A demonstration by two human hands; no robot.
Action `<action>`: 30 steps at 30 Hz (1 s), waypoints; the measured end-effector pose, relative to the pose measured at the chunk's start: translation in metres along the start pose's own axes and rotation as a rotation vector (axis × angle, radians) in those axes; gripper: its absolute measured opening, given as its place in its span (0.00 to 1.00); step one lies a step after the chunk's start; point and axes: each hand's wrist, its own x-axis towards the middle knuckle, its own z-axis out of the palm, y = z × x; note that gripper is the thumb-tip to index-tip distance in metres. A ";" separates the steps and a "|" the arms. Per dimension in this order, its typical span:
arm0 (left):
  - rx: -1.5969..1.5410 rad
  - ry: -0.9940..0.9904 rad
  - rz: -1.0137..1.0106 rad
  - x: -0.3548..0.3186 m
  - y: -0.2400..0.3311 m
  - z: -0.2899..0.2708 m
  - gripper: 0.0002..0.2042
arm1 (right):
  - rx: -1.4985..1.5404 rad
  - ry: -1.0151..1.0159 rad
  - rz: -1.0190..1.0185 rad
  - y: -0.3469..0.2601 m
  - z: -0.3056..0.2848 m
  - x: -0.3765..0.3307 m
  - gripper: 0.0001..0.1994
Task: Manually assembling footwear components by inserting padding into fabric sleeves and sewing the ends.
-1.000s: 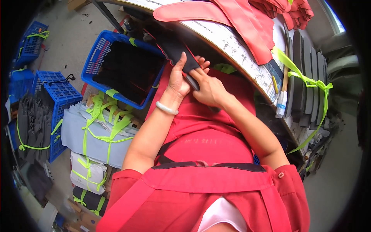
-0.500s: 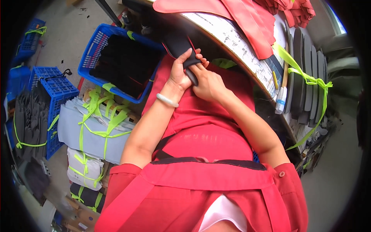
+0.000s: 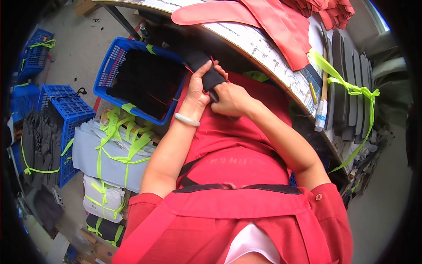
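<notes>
The left hand (image 3: 200, 90) is closed around a black fabric piece (image 3: 206, 72), fingers wrapped over its top and thumb underneath. The right hand (image 3: 231, 99) is curled into a loose fist just beside the left, touching the lower end of the same piece; whether it pinches the fabric or a small dark tool is not clear from this view. A thin red thread (image 3: 193, 72) runs along the piece's left edge.

The black fabric piece lies directly above the lap, over the red apron (image 3: 237, 149), between the two hands and the table edge. Its long axis runs from the hands up and to the left, toward the blue crate (image 3: 114, 61). The left hand covers its middle; the right hand is nearer its lower end.

The curved table edge (image 3: 263, 55) passes close above and to the right of the hands, which limits room on that side. Red fabric pieces (image 3: 281, 22) lie on the tabletop. Bundled dark soles tied with a green strap (image 3: 351, 90) stand at the right. To the left, the blue crate holds dark material and sits near the left wrist; open room is mainly downward over the lap. Grey bundles tied with green straps (image 3: 114, 152) lie on the floor below the crate.
</notes>
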 end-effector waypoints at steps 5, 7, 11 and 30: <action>-0.140 -0.101 -0.032 -0.010 -0.003 0.001 0.12 | 0.010 0.176 -0.072 -0.007 0.008 -0.053 0.33; -0.030 -0.144 -0.048 -0.005 -0.009 0.005 0.14 | 0.048 0.245 -0.089 -0.002 0.010 -0.025 0.29; 0.072 -0.042 -0.047 -0.012 -0.010 0.011 0.16 | 0.005 0.157 -0.014 -0.001 0.004 -0.005 0.21; 0.249 -0.071 0.015 -0.008 -0.016 0.006 0.08 | -0.103 0.345 -0.118 0.027 0.030 -0.013 0.19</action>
